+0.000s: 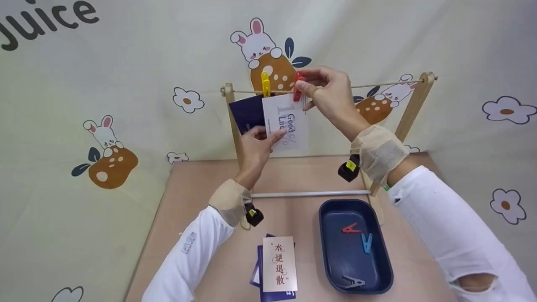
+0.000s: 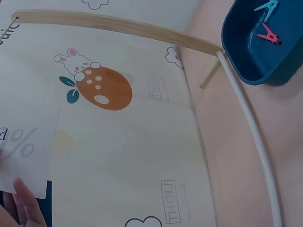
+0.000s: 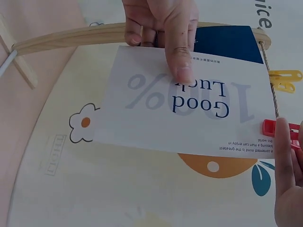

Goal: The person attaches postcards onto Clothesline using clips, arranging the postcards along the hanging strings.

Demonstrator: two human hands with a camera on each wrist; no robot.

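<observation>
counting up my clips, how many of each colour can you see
Yellow clip: 1, on the string
Red clips: 2, one in the right hand, one in the tray
Blue clip: 1, in the tray
Grey clip: 1, in the tray
Total: 5

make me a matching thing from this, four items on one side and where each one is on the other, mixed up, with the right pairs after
Things
1. Good Luck card
2. yellow clip
3. light blue clip
4. card with red characters

Places
A. inside the dark blue tray
B. on top of the stack on the table
C. held by the left hand
D. on the cord, at the top of the dark blue card

Right pairs: 1-C, 2-D, 3-A, 4-B
</observation>
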